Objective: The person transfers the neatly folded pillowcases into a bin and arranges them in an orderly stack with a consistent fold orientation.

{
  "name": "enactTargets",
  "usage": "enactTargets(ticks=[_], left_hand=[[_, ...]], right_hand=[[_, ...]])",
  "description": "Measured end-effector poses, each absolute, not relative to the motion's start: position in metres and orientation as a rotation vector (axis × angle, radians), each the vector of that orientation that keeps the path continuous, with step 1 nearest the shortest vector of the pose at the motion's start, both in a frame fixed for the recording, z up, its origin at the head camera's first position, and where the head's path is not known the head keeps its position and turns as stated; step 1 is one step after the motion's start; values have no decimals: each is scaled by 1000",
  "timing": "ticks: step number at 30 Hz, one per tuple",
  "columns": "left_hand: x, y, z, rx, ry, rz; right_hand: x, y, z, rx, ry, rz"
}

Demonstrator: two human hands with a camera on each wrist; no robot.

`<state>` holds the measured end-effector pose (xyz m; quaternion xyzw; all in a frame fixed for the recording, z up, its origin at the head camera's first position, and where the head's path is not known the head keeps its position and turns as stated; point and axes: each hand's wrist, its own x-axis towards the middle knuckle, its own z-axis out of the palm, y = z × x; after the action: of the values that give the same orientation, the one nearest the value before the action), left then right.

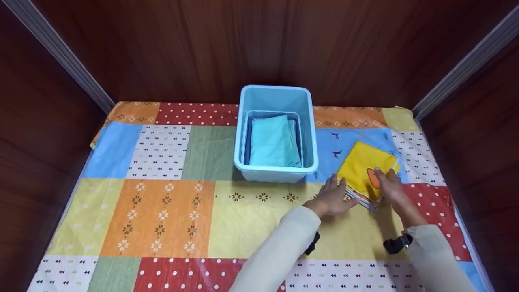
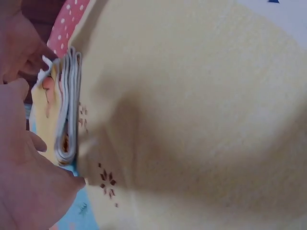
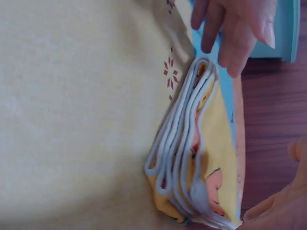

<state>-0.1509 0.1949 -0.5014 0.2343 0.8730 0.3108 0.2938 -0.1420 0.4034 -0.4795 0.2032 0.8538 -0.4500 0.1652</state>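
Observation:
A folded yellow cloth [image 1: 359, 162] with an orange print and pale edging lies on the patchwork sheet, right of the tub. The right wrist view shows its stacked layers [image 3: 184, 124] edge-on. My left hand [image 1: 334, 199] is spread at the cloth's near left side, fingers extended; the left wrist view has this hand [image 2: 36, 177] beside the folded edge. At the cloth's right side is my right hand [image 1: 389, 185], its thumb side over the orange print. Its other fingertips are partly hidden.
A light blue plastic tub [image 1: 275, 174] stands at the back centre. Folded turquoise cloth [image 1: 269, 142] lies inside it, over darker blue fabric [image 1: 247, 142]. Brown wood-grain panels [image 1: 259, 48] rise behind and at both sides of the patchwork sheet [image 1: 162, 215].

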Motion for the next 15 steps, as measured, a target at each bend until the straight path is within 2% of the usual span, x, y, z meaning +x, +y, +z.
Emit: enactTargets(ticks=[15], left_hand=[[-153,202,-505,462,2290,1089]], right_hand=[[-140,410,-486,706,2336,-1445]])
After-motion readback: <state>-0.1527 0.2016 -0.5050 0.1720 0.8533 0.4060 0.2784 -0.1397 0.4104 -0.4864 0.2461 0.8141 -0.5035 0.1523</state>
